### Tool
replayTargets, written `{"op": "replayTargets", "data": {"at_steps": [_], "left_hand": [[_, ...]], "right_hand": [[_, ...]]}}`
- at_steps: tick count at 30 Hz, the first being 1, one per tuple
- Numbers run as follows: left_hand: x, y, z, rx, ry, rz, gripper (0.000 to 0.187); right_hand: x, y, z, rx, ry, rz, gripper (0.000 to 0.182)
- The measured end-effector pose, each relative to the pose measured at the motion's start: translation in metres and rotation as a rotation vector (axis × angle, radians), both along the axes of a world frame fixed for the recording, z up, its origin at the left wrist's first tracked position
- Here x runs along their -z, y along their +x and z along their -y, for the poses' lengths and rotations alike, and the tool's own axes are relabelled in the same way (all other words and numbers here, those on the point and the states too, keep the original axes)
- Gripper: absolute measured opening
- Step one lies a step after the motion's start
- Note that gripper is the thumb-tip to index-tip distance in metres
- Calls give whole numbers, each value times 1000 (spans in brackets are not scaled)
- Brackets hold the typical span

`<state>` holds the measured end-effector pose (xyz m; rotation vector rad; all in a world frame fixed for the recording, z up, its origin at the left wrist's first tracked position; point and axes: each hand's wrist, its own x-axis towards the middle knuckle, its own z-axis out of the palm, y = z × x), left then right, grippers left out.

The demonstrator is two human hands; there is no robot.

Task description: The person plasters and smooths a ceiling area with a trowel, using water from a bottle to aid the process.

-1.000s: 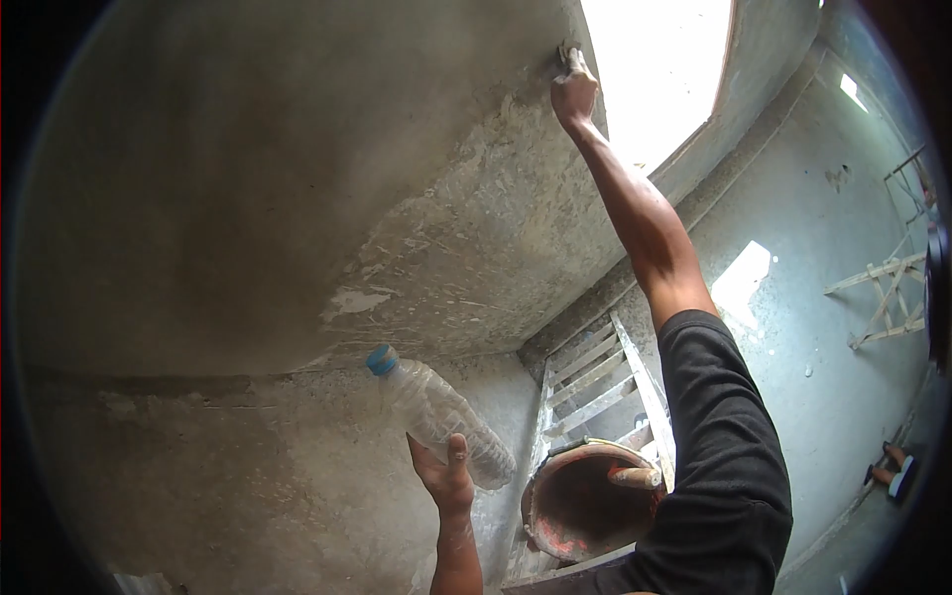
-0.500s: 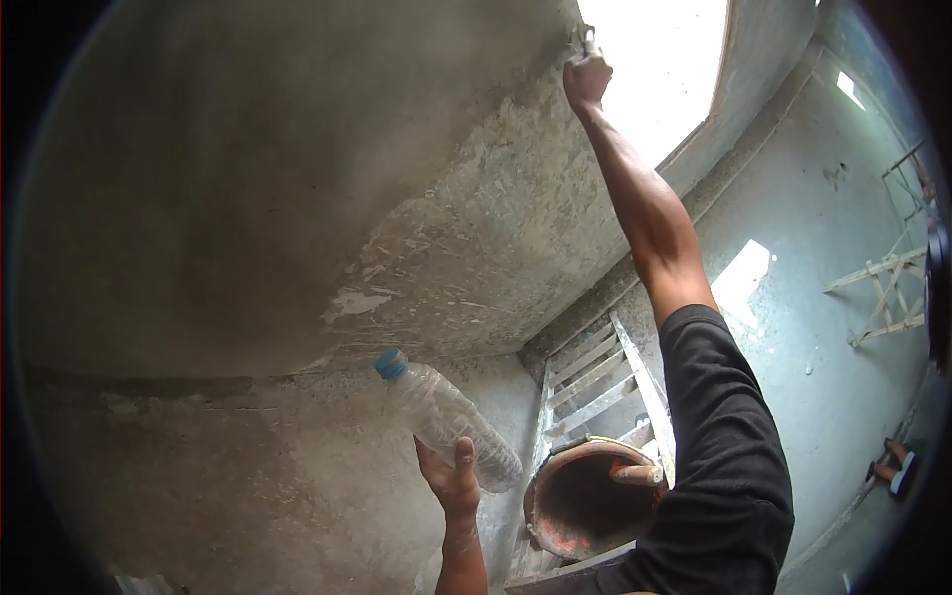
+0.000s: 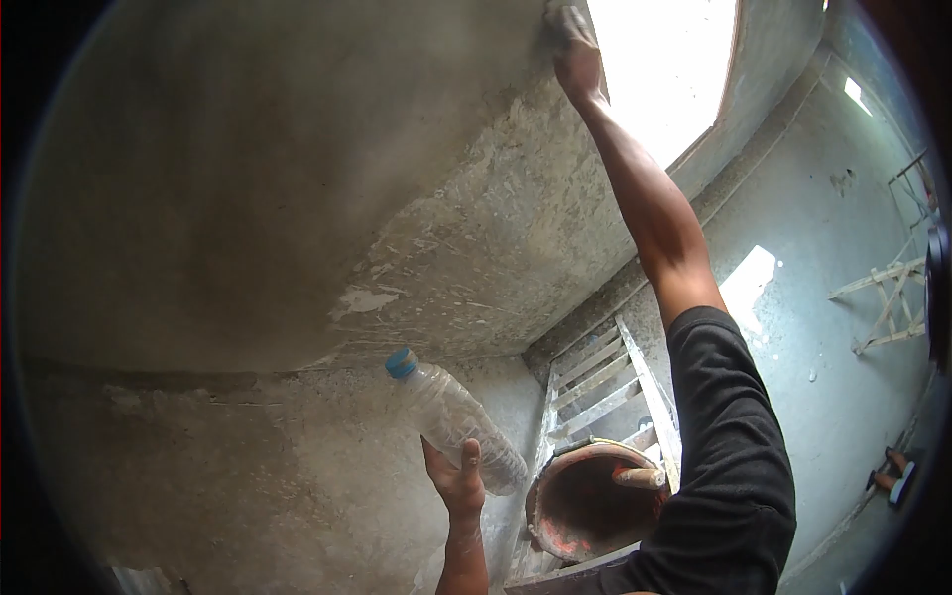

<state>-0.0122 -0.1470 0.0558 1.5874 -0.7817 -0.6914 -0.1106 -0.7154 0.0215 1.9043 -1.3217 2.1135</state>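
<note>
In my left hand (image 3: 458, 480), low in the centre, is a clear plastic bottle (image 3: 464, 424) with a blue cap, tilted so that the cap points up and left. My right arm is stretched up in a dark short sleeve. At the top of the view my right hand (image 3: 577, 58) is against the grey plastered wall (image 3: 416, 129), beside the bright opening (image 3: 662, 69). Its fingers are bent round something small that I cannot make out.
A bucket (image 3: 595, 502) with a wooden handle in it stands by a whitish ladder (image 3: 603, 402) below my right arm. Wooden trestles (image 3: 892, 297) are at the far right. Near them, a person's foot in a sandal (image 3: 900, 476) shows.
My right hand has moved slightly up and left along the wall, away from the edge of the opening. The bottle stays in my left hand, shifted a little to the right in view.
</note>
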Motion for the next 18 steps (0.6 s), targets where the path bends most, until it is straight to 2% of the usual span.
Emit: {"op": "replayTargets", "data": {"at_steps": [5, 7, 8, 9, 11, 13, 15, 16, 17, 18], "left_hand": [[-5, -8, 6, -12, 12, 16, 77], [-9, -9, 7, -30, 3, 32, 77], [-10, -8, 5, -9, -11, 25, 77], [-11, -6, 4, 13, -21, 17, 76], [-6, -3, 1, 8, -15, 10, 76], [-3, -5, 3, 9, -24, -6, 76], [-6, -7, 6, 19, 0, 10, 77], [-6, -7, 4, 19, 4, 8, 77], [-6, -8, 5, 18, -13, -10, 77], [-5, -8, 6, 19, -28, -29, 77]], "right_hand": [[40, -5, 3, 139, 231, -101, 56], [22, -19, -5, -25, 643, 104, 55], [14, -18, -6, -2, 420, 165, 57], [7, -15, -1, -5, 420, 169, 57], [2, -8, 6, -16, 104, -28, 58], [14, -1, 5, 52, 93, -87, 61], [18, -2, 11, 131, 239, -104, 61], [18, -5, 17, 97, 335, -105, 59], [3, -10, 12, 99, 330, -107, 59], [-11, -15, 2, 56, 419, -2, 59]]}}
